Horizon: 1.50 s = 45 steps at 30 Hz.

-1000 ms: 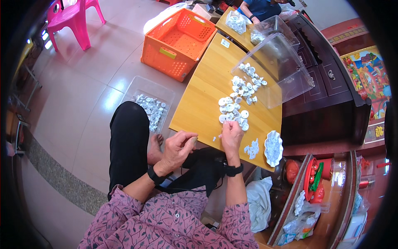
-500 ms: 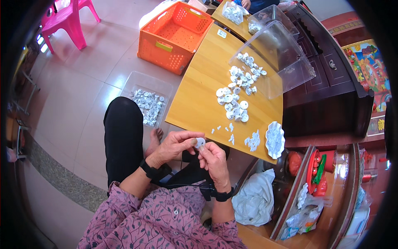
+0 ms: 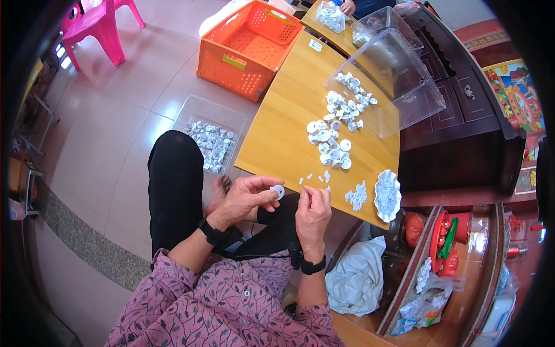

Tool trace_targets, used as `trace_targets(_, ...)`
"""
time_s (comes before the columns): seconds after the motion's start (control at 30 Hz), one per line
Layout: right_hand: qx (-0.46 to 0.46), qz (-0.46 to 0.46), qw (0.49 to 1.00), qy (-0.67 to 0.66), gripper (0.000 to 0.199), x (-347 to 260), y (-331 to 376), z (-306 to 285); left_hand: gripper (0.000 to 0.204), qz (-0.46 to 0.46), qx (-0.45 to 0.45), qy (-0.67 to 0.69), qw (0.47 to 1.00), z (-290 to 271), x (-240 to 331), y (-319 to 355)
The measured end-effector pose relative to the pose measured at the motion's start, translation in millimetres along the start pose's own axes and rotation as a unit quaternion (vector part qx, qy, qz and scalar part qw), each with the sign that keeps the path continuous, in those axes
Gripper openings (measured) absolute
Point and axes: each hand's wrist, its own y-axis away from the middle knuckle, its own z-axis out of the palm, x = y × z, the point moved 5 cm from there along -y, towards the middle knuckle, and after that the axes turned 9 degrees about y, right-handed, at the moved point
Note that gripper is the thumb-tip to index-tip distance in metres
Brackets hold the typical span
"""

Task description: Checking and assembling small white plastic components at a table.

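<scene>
1. A small white disc (image 3: 277, 191) sits pinched at the fingertips of the left hand (image 3: 250, 198), just off the near edge of the worktop (image 3: 277, 133) and above the person's lap. Its flat face is turned up toward the camera, so it shows as a round ring with a darker centre; being round, it has no long axis that can be told.
2. The left hand's fingers are curled and pressed onto the disc's rim, seemingly to present the face to the other hand.
3. The right hand (image 3: 312, 211), at three o'clock of the disc and just beside it, has thumb and fingers drawn together; whether a tiny piece is pinched between them cannot be told.
4. At one o'clock, small white bits (image 3: 324, 176) lie scattered on the near worktop, within easy reach.
5. Farther at one o'clock lies a heap of similar discs (image 3: 335, 130), spilling from a tipped clear bin (image 3: 399, 81).
6. At three o'clock a white scalloped dish (image 3: 387, 195) sits at the worktop corner.
7. At eleven o'clock a clear floor tray (image 3: 209, 139) holds more discs, beyond it an orange crate (image 3: 248, 49).
</scene>
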Motion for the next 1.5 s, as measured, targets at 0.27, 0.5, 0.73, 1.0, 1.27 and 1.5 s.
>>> trace_targets(0.27, -0.033, -0.087, 0.988, 0.121, 0.038, -7.2, 1.5, 3.9, 0.039, -0.003, -0.017, 0.025, 1.0, -1.0, -1.4, -0.7)
trace_targets(0.5, 0.011, -0.089, 0.992, 0.089, 0.025, 0.0, 6.3, 5.3, 0.039, -0.007, -0.009, 0.016, 1.0, 0.7, -3.3, -0.8)
trace_targets(0.73, 0.047, -0.026, 0.998, -0.029, 0.01, 9.9, 9.9, 12.6, 0.038, 0.003, -0.022, 0.018, 1.0, 0.5, -2.9, -1.1)
trace_targets(1.0, -0.052, 0.229, 0.897, -0.374, 0.009, 13.6, 12.5, 15.9, 0.037, -0.008, -0.02, 0.021, 1.0, 4.2, -2.9, -0.4)
trace_targets(1.27, -0.064, 0.235, 0.895, -0.374, 0.015, 11.7, 11.7, 16.5, 0.035, -0.001, -0.016, -0.03, 0.999, 7.5, -1.1, 0.2)
trace_targets(1.5, -0.093, 0.166, 0.934, -0.304, 0.022, 3.5, 11.8, 14.6, 0.033, 0.003, -0.007, -0.057, 0.998, 8.7, -3.0, -0.5)
